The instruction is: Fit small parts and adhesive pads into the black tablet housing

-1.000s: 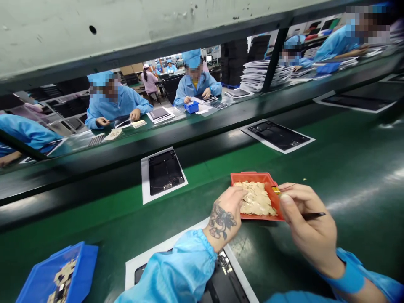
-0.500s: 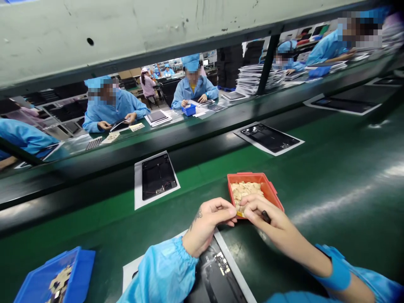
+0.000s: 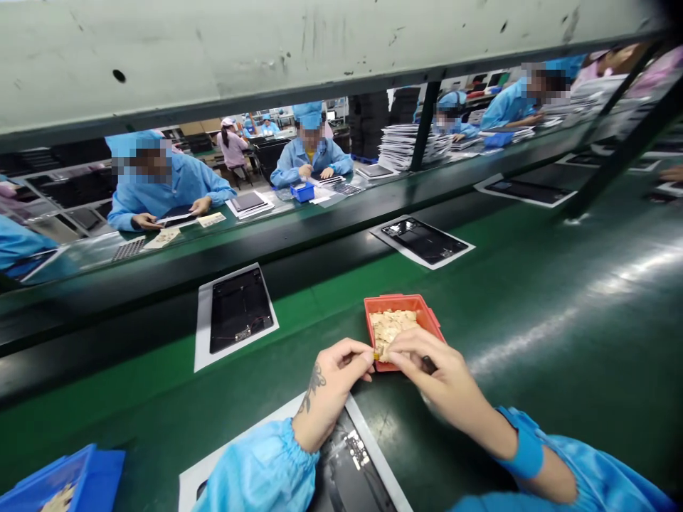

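My left hand (image 3: 335, 377) and my right hand (image 3: 433, 373) meet in a pinch just in front of a small red tray (image 3: 427, 318) filled with several tan paper-like pieces. Between their fingertips is a small yellowish piece (image 3: 376, 353). A dark thin tool (image 3: 428, 367) lies in my right hand under its fingers. Both hands hover above a black tablet back (image 3: 352, 469) lying open on a white sheet at the near edge of the green belt.
A blue bin (image 3: 80, 476) with parts sits at the lower left. Two more black tablet backs (image 3: 238, 308) (image 3: 424, 240) ride on white sheets on the belt. Beyond a dark rail, several people in blue coats work at a facing bench.
My left hand left the red tray and both hands came together in front of it on a small piece. The view drifted right, so the tray and belt items shifted left.
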Available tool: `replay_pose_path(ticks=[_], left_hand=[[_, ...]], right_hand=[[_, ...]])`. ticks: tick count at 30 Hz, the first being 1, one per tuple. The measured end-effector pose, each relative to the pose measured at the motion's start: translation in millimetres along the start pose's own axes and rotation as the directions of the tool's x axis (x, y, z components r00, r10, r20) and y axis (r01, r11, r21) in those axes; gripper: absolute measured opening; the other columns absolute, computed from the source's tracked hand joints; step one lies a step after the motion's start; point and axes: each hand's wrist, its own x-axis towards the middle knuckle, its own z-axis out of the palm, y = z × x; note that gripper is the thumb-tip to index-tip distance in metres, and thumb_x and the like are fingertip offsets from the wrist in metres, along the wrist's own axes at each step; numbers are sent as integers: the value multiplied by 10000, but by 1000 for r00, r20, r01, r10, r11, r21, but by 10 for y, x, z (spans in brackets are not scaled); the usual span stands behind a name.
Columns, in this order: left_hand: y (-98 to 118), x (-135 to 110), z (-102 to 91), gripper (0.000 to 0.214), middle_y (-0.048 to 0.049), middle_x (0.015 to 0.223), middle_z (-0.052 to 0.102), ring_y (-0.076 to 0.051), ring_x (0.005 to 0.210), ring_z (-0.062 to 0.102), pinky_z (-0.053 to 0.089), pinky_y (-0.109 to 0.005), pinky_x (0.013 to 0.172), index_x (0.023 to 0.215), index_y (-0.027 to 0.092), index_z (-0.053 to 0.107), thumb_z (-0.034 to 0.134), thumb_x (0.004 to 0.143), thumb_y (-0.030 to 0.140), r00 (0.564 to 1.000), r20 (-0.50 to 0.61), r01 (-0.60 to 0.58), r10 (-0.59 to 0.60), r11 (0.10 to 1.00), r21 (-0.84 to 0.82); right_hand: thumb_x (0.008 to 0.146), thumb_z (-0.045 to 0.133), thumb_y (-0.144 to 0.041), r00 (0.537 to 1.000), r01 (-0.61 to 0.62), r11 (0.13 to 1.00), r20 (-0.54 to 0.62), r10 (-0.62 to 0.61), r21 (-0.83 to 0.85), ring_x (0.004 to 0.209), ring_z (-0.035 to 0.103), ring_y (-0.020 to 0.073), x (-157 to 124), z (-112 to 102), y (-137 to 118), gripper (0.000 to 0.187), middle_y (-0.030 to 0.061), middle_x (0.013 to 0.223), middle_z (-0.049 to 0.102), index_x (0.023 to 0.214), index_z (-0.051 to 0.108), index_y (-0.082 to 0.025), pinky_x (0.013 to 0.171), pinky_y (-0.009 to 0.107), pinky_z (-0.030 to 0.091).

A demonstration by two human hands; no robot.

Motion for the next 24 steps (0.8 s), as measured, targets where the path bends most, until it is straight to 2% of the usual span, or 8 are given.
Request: replay_pose_path(ticks=[3, 8, 14, 19, 24], left_hand=[[-15, 6, 9, 250, -41, 789, 603, -129, 711, 567, 471, -228, 675, 813, 118, 694, 650, 818, 364, 998, 7, -68, 68, 993, 94], [0, -2, 3, 224, -41, 801, 616, -125, 721, 558, 434, -214, 668, 784, 144, 706, 607, 852, 333, 986, 28, -167, 166, 945, 282], [-5, 11, -37, 236, -35, 809, 654, -125, 737, 591, 439, -197, 673, 794, 172, 721, 580, 870, 346, 963, 72, -267, 261, 869, 417], [-46, 15, -94, 244, -23, 820, 666, -141, 779, 628, 466, -195, 714, 804, 199, 724, 599, 860, 401, 967, 100, -256, 236, 862, 438], [-175, 41, -160, 275, -15, 899, 673, -176, 875, 620, 480, -201, 786, 835, 220, 733, 652, 818, 482, 982, 63, -188, 178, 890, 417]], right_hand=[[945, 565, -211, 997, 7, 1000, 80, -8, 3, 812, 613, 146, 5, 7, 2, 151, 27, 873, 661, 882, 702, -211, 726, 247, 492], [958, 546, -217, 990, 1, 1000, 142, -4, 21, 796, 613, 146, 24, 10, 4, 187, 33, 846, 673, 868, 706, -188, 731, 262, 485], [958, 540, -251, 989, -25, 999, 146, 18, 45, 770, 618, 144, 45, 6, -2, 234, 50, 812, 674, 817, 702, -159, 726, 260, 485], [921, 567, -255, 986, -54, 995, 162, 40, 79, 745, 609, 144, 87, 22, 24, 212, 41, 780, 670, 785, 697, -159, 721, 261, 477], [875, 574, -240, 984, -91, 984, 167, 65, 155, 708, 596, 137, 127, 34, 72, 208, 20, 723, 648, 697, 645, -159, 701, 247, 480]])
